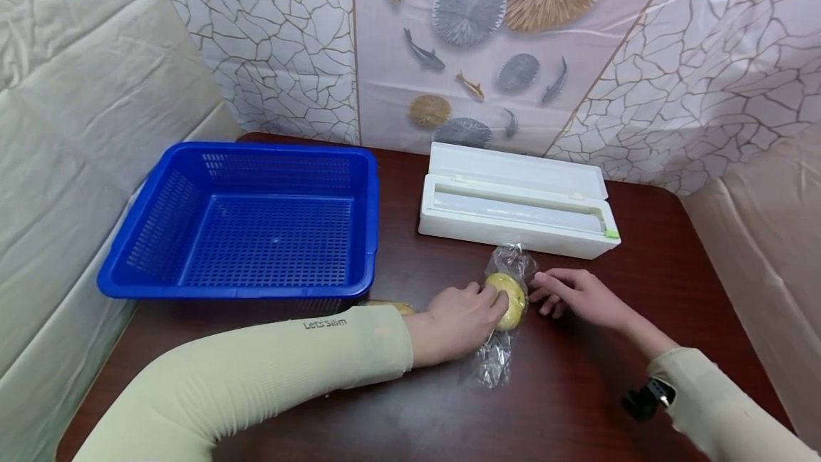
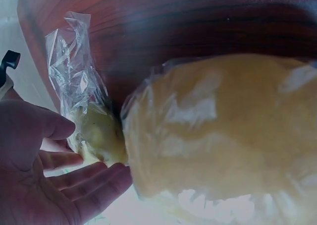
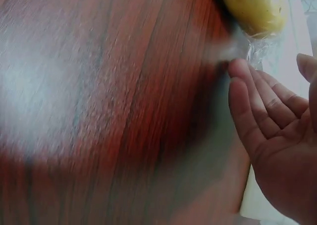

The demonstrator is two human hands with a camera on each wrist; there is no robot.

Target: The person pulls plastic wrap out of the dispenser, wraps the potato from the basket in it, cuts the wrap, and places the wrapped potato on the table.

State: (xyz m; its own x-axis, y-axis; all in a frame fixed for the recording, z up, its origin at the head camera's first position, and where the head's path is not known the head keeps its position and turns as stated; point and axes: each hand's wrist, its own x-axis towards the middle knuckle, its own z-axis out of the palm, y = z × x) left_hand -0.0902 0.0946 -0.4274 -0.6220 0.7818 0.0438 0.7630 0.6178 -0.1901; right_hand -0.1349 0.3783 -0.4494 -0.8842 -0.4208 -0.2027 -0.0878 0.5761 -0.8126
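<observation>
A yellow potato (image 1: pixel 511 303) lies on the table in clear plastic wrap (image 1: pixel 494 362), loose wrap trailing off both ends. My left hand (image 1: pixel 458 323) holds it from the left. In the left wrist view, thumb and fingertips meet the potato (image 2: pixel 99 131) at its side. Just right of it is my right hand (image 1: pixel 574 298), its fingertips beside the wrap's edge. The right wrist view shows these fingers loosely extended, thumb apart, nothing between them. Another wrapped potato (image 2: pixel 223 131) is close to my left wrist; the left sleeve mostly hides it in the head view.
A blue plastic basket (image 1: pixel 372 234) stands at the left, with nothing seen inside. Behind my hands, a white wrap box (image 1: pixel 513 236) has its lid raised and a roll (image 1: pixel 519 211) inside. Patterned cloth walls (image 1: pixel 288 41) surround the dark wooden table (image 1: pixel 564 391).
</observation>
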